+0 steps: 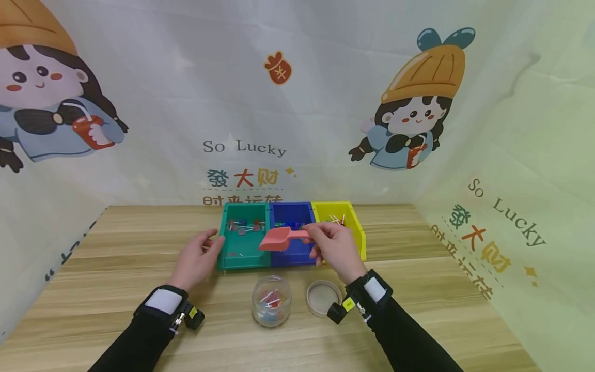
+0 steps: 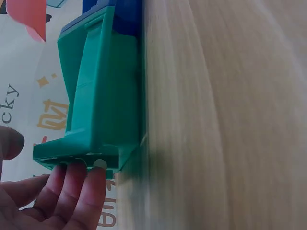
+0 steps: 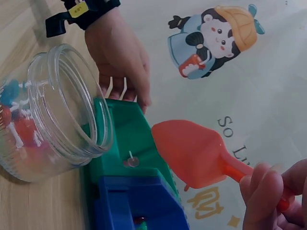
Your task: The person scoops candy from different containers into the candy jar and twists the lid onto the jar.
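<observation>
My right hand (image 1: 335, 247) pinches the handle of a small coral-red scoop (image 1: 277, 239), its blade held above the green and blue bins. No load shows on the blade in the right wrist view, where the scoop (image 3: 189, 152) tilts. With its fingertips my left hand (image 1: 196, 258) touches the outer left side of the green bin (image 2: 103, 96). Small stick-like pieces with coloured heads lie in the green bin (image 1: 244, 246). Similar pieces are in the blue bin (image 1: 293, 258) and the yellow bin (image 1: 357, 232).
In front of the bins stands an uncovered clear jar (image 1: 271, 305) holding several coloured pieces with white sticks. A round, pale-rimmed lid or ring (image 1: 324, 298) lies right of it, near the right wrist. A printed cloth (image 1: 321, 119) hangs behind the wooden table (image 1: 139, 232).
</observation>
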The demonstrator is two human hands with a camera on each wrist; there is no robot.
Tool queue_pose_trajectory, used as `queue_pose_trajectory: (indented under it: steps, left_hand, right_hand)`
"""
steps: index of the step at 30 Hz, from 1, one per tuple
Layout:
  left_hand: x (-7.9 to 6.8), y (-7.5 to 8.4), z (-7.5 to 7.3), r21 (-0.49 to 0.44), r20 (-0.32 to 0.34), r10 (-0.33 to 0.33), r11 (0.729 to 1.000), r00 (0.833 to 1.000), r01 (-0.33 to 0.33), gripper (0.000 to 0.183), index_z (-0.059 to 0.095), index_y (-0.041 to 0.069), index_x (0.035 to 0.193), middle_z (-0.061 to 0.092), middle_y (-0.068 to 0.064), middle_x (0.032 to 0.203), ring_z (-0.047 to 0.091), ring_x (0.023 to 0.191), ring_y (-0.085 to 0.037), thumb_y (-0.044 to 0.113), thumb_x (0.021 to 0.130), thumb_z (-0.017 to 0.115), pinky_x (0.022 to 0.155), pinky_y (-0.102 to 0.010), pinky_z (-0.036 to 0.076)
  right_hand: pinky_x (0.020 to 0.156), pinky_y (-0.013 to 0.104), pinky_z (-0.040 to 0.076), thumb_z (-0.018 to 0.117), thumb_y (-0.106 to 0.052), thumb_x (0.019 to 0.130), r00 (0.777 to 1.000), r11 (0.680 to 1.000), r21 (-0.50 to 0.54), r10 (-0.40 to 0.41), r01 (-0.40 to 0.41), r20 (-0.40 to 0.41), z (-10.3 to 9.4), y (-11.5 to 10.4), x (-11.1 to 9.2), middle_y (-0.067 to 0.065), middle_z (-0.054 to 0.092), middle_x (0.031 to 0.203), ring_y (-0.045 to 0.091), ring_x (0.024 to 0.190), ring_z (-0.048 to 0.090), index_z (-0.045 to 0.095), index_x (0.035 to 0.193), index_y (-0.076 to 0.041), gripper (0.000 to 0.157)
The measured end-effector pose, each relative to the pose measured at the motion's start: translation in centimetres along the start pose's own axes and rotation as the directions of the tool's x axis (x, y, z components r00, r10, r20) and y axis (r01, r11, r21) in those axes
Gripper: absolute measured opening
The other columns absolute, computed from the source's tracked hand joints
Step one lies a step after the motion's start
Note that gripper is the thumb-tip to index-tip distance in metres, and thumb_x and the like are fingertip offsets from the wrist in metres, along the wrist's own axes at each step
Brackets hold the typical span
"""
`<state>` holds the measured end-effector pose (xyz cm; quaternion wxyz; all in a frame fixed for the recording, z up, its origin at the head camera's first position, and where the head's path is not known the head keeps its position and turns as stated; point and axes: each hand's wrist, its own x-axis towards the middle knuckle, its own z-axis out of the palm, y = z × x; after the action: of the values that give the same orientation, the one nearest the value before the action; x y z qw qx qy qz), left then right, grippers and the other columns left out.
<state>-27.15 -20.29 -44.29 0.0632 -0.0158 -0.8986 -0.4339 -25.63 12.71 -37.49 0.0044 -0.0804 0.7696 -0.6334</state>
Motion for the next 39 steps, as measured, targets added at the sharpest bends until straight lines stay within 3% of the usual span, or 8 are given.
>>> queue_pose_trajectory:
  steps: [4,10,14,18,21,27,33,39]
  left_hand:
    - [0.3,-0.4,0.2,0.01,0.002,-0.01,1.0,1.0,0.01,0.059,0.052,-0.007,0.158,0.071,-0.029,0.131,0.068,0.119,-0.04,0.037,0.117,0.049,0.095,-0.047,0.057]
    - [0.4,-0.9,0.1,0.007,0.033,-0.01,1.0,0.999,0.009,0.06,0.049,-0.003,0.161,0.058,-0.03,0.157,0.055,0.149,-0.047,0.039,0.119,0.046,0.123,-0.062,0.046]
    - [0.6,-1.1,-0.1,0.015,0.04,0.006,1.0,0.999,-0.006,0.06,0.049,0.0,0.161,0.056,-0.028,0.157,0.053,0.151,-0.047,0.042,0.119,0.047,0.124,-0.063,0.043]
    - [0.8,-1.3,-0.1,0.01,0.039,0.009,1.0,0.999,-0.01,0.058,0.051,0.0,0.159,0.058,-0.027,0.156,0.054,0.15,-0.047,0.042,0.118,0.048,0.124,-0.063,0.044]
    - [0.9,-1.4,-0.2,-0.008,0.04,0.001,1.0,0.999,0.0,0.057,0.053,0.001,0.159,0.058,-0.027,0.155,0.055,0.149,-0.046,0.041,0.118,0.049,0.123,-0.063,0.045]
    - [1.1,-1.3,-0.3,-0.034,0.032,-0.004,0.999,0.999,0.005,0.055,0.056,0.002,0.156,0.061,-0.026,0.153,0.06,0.145,-0.044,0.039,0.117,0.051,0.122,-0.062,0.047]
    - [1.1,-1.1,-0.3,-0.061,0.035,0.002,0.998,0.999,0.0,0.052,0.058,0.001,0.155,0.063,-0.026,0.15,0.059,0.146,-0.044,0.036,0.116,0.053,0.123,-0.061,0.046]
    - [1.1,-0.9,-0.3,-0.052,0.068,0.013,0.999,0.998,-0.009,0.05,0.059,-0.001,0.153,0.064,-0.026,0.148,0.065,0.136,-0.04,0.033,0.116,0.054,0.119,-0.06,0.05]
  right_hand:
    - [0.056,0.02,0.057,0.066,-0.026,0.112,0.999,1.0,-0.027,0.016,-0.015,0.031,1.5,0.3,0.7,0.006,0.077,0.093,0.016,0.062,0.065,0.079,0.125,-0.004,0.029]
    - [0.06,0.021,0.059,0.067,-0.03,0.112,0.996,0.996,-0.081,0.038,-0.031,0.08,3.4,0.2,1.5,0.013,0.078,0.1,0.015,0.064,0.067,0.077,0.127,-0.005,0.031]
    - [0.064,0.024,0.063,0.069,-0.03,0.11,0.99,0.992,-0.119,0.054,-0.039,0.131,4.5,-0.2,2.2,0.021,0.078,0.108,0.015,0.066,0.069,0.077,0.13,-0.007,0.032]
    - [0.071,0.037,0.068,0.072,-0.03,0.109,0.979,0.977,-0.213,0.054,-0.011,0.196,5.6,-0.7,2.9,0.022,0.079,0.103,0.017,0.064,0.071,0.079,0.129,-0.007,0.031]
    - [0.071,0.042,0.069,0.073,-0.03,0.108,0.971,0.937,-0.345,0.038,0.048,0.237,6.4,-1.2,3.2,0.016,0.079,0.089,0.021,0.062,0.073,0.08,0.125,-0.007,0.029]
    - [0.054,0.026,0.057,0.074,-0.032,0.107,0.964,0.793,-0.59,0.011,0.154,0.266,8.1,-2.2,4.3,0.002,0.069,0.063,0.027,0.059,0.076,0.085,0.102,-0.004,0.03]
    - [0.05,0.022,0.049,0.074,-0.029,0.108,0.976,0.68,-0.718,0.021,0.146,0.218,10.0,-2.7,6.2,0.002,0.067,0.054,0.016,0.05,0.07,0.08,0.078,0.001,0.043]
    - [0.045,0.021,0.039,0.074,-0.03,0.107,0.985,0.673,-0.737,0.081,0.06,0.153,11.4,-2.2,8.3,0.001,0.066,0.05,0.021,0.055,0.075,0.08,0.071,0.0,0.047]
